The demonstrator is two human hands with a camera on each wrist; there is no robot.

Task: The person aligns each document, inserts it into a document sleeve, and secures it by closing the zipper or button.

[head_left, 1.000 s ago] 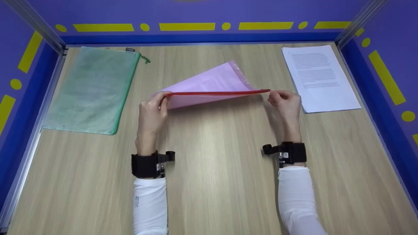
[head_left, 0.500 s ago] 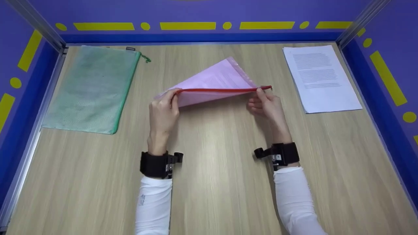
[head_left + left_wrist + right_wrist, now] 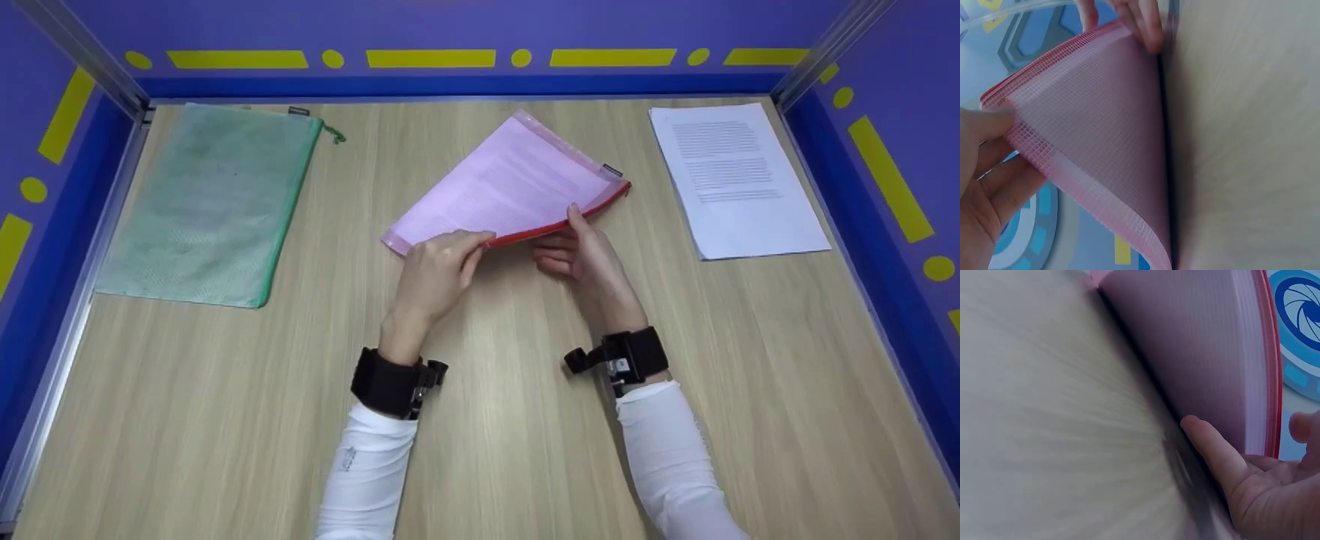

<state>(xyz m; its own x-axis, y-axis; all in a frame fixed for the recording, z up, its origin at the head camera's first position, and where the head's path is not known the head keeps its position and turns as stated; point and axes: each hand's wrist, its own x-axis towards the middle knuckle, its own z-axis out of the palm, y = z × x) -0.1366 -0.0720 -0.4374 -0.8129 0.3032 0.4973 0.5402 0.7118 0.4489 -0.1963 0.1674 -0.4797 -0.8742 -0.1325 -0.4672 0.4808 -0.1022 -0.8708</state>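
wooden table [image 3: 480,420], blue walls | pink pouch [image 3: 517,180] mid-table, long axis slanting toward far right corner | left hand [image 3: 435,274], right hand [image 3: 585,251] both pinch its near red zip edge [image 3: 559,225]

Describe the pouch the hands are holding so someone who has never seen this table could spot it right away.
On the wooden table walled in purple, look to the middle near the far edge, between the green pouch on the left and the paper stack on the right. The pink pouch lies there at a slant, with the left hand and right hand pinching its near edge. It alone is pink, with a red zipper edge.
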